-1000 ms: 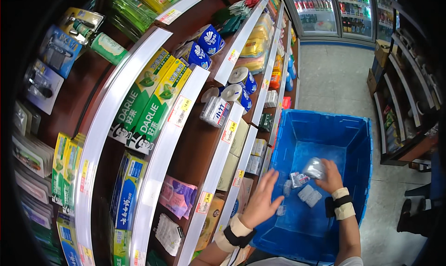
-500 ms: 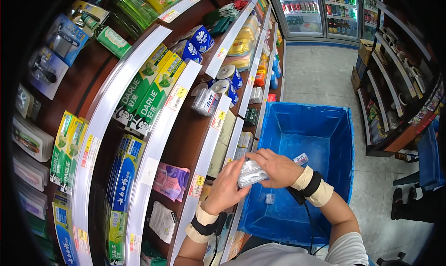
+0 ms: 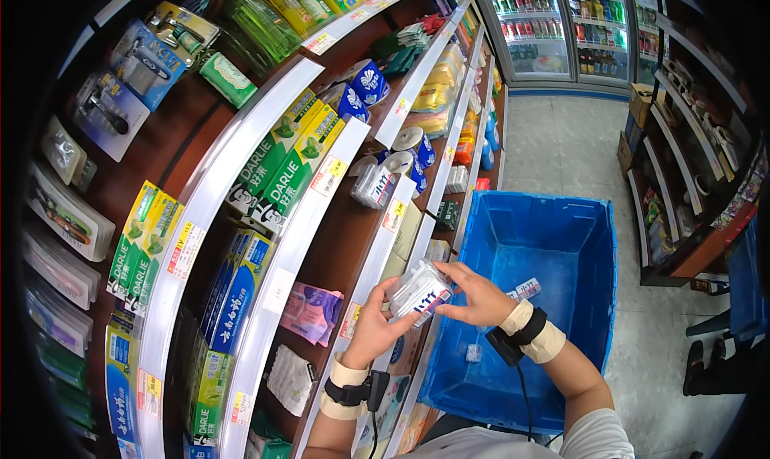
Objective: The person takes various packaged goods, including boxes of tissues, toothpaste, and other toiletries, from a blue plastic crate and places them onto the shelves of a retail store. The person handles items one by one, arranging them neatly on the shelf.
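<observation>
Both hands (image 3: pixel 367 331) (image 3: pixel 481 296) grip a clear packet (image 3: pixel 415 286) whose white label (image 3: pixel 431 302) bears dark characters.

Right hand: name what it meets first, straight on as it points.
The right hand already touches the clear packet, so that comes first; beyond, probably the white shelf edge, depth unclear.

Clear pack (image 3: pixel 420 289) partly behind left hand (image 3: pixel 371 328); cooler bottles (image 3: pixel 531 30) indistinct

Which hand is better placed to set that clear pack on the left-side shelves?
Left, probably: the left hand holds the clear pack on the side nearer the shelves, while the right hand holds its other side, toward the blue bin.
</observation>
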Demonstrator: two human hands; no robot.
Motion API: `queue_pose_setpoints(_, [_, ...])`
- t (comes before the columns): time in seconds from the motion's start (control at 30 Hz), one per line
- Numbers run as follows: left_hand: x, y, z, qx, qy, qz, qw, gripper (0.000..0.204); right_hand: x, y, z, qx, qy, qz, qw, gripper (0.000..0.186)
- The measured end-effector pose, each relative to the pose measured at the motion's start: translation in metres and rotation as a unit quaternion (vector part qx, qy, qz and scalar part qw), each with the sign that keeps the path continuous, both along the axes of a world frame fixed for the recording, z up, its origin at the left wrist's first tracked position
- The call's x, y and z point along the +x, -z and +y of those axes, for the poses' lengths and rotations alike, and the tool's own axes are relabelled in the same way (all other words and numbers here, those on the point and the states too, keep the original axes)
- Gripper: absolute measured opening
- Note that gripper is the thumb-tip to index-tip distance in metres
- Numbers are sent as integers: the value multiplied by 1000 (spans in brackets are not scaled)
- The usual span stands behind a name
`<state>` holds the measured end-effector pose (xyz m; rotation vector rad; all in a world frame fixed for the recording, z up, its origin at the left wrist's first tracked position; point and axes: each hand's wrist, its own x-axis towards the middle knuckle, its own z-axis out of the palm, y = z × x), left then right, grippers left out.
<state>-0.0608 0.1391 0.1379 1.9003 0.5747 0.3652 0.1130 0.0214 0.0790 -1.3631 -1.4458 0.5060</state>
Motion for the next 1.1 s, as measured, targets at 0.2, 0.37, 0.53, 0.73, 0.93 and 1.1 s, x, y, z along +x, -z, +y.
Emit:
queue_pose_setpoints(0.2, [2,-9,-2,23,-19,15,999,64,0,0,3,9,-32,56,998,67])
queue_pose_setpoints(0.37, [7,-12,5,120,-51,-1,992,60,2,-1,13,44,-7,71,997,66])
queue_pose_setpoints(0.53, [14,-13,42,215,-170,-63,960,54,-4,16,26,28,88,137,986,61])
queue_pose_setpoints(0.73, [23,-9,94,257,-335,-51,905,64,-5,42,27,-62,81,97,990,51])
queue_pose_setpoints(0.93, [53,-10,129,181,-352,-119,911,54,-1,49,28,-89,74,78,990,49])
queue_pose_setpoints(1.1, [87,21,190,222,-422,-37,878,54,30,53,44,-98,119,71,986,42])
